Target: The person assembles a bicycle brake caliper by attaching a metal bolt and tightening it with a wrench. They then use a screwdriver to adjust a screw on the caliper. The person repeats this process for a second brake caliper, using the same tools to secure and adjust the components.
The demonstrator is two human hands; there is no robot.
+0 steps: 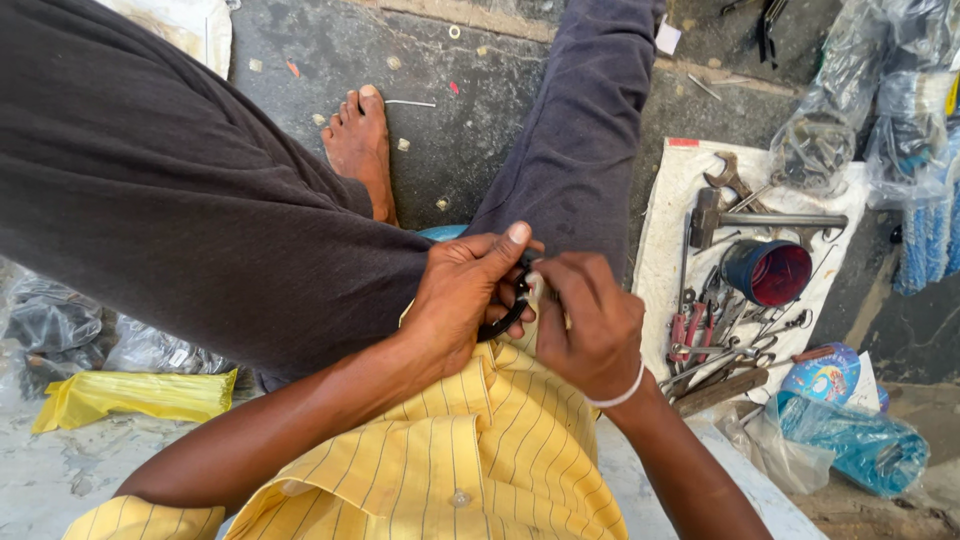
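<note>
Dark stone floor (440, 60) under you, littered with small scraps; your legs in dark trousers (170, 200) fill most of the view and hide the ground behind them

Far left: grey plastic bags (50, 325), contents not readable, and a yellow plastic bag (130, 393) lying flat, partly cut off by your arm

Centre, over your lap: your left hand (465, 285) is curled tight around a small black curved part (508, 318); only a short arc of it shows below the fingers, the rest is buried in your grip, so you can't tell what it is. Your right hand (590, 320), white band on the wrist, is pinched closed right against it; whatever sits between those fingertips is hidden. A blue rim (440, 232) peeks out behind the left hand, mostly covered

Right: white cloth (665, 250) on the floor with a hammer (760, 218), a spanner (728, 178), red-handled pliers (688, 330) and a tangle of thin metal tools too jumbled to separate. A dark blue cup (768, 272) lies on its side there, inside red, contents unclear

Far right: clear bags (880, 110) of parts, cut by the frame edge, and a blue plastic bag (860, 445)
</note>
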